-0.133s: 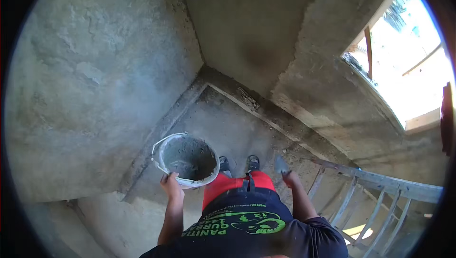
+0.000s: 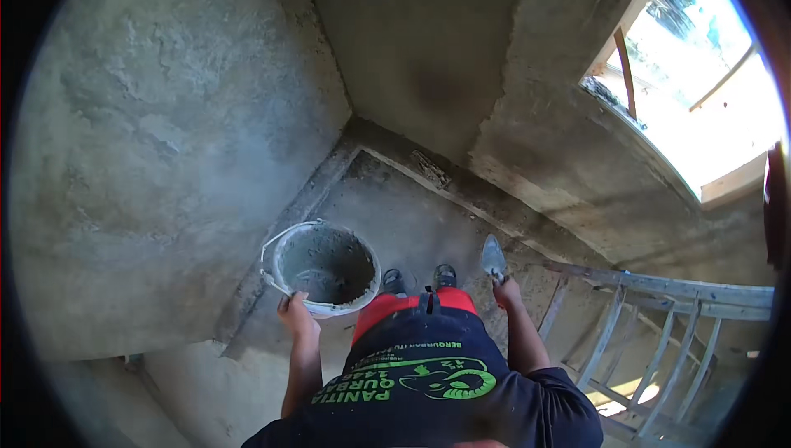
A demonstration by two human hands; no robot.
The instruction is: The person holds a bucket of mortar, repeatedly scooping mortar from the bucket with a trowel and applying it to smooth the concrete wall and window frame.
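My left hand grips the white bucket at its near left rim, where the wire handle meets it. Wet grey mortar coats the bucket's inside and lies in its bottom. On the right, my right hand holds a metal trowel by its handle, with the blade pointing forward. Below me my sandalled feet stand on a grey concrete floor.
Rough plastered walls meet in a corner ahead, with a raised ledge at their foot. A bright window opening is at upper right. A metal ladder or rail stretches across the lower right.
The trowel has risen slightly, its blade turned to show more fully. My left hand and the bucket have shifted a little up and to the left in the view.
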